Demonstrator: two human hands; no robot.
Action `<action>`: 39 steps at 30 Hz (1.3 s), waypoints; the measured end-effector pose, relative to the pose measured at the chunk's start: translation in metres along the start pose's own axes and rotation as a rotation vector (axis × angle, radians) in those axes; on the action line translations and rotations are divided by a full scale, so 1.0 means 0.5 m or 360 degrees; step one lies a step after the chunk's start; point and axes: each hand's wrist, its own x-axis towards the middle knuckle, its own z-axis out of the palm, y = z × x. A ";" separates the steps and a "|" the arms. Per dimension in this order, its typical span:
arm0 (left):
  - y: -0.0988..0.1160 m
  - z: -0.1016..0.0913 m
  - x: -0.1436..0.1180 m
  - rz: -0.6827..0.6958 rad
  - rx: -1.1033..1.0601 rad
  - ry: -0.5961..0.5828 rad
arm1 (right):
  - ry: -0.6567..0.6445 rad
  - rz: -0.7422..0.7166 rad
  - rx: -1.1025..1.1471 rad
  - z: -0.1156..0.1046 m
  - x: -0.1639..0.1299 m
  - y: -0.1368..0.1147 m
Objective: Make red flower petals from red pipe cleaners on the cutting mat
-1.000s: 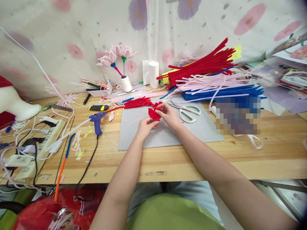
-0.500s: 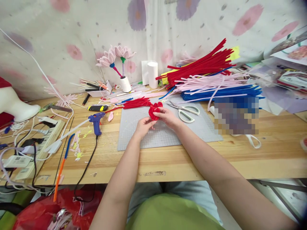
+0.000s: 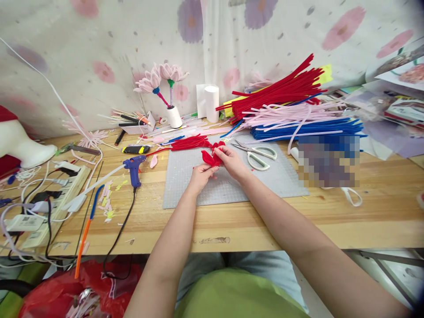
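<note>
Both hands meet over the grey cutting mat (image 3: pixel 185 185) around a red pipe-cleaner flower (image 3: pixel 208 158) with looped petals. My left hand (image 3: pixel 202 175) pinches its lower side, fingers closed. From the right, my right hand (image 3: pixel 228 160) grips the flower's upper side, its fingers partly covering it. One petal points out to the left. Just behind lies a bundle of red pipe-cleaner loops (image 3: pixel 189 142). Scissors with pale handles (image 3: pixel 260 162) rest on the mat to the right of my right hand.
A blue glue gun (image 3: pixel 134 170) lies left of the mat, its cord running over the table edge. Red pipe cleaners (image 3: pixel 278 97), pink ones and blue ones (image 3: pixel 308 129) are piled at the back right. Pink flowers (image 3: pixel 149 80) stand in a white holder. A power strip (image 3: pixel 56 203) sits far left.
The flower's petals have opened outward, with one now sticking out to the left. Both hands stay in nearly the same place and keep their hold.
</note>
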 end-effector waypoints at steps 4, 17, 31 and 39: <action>0.003 0.000 -0.001 0.0012 -0.0064 0.0031 | 0.0020 -0.0098 -0.0020 -0.003 0.005 0.007; 0.003 -0.014 0.015 -0.0170 -0.0275 -0.0053 | -0.0003 -0.0066 0.0030 -0.017 0.005 0.009; 0.003 -0.050 0.027 0.0064 -0.0228 0.0446 | 0.0349 -0.0026 -0.0192 -0.036 0.016 0.040; 0.021 -0.057 0.014 -0.0016 -0.0633 0.0211 | 0.0392 -0.0045 -0.0314 -0.033 0.015 0.042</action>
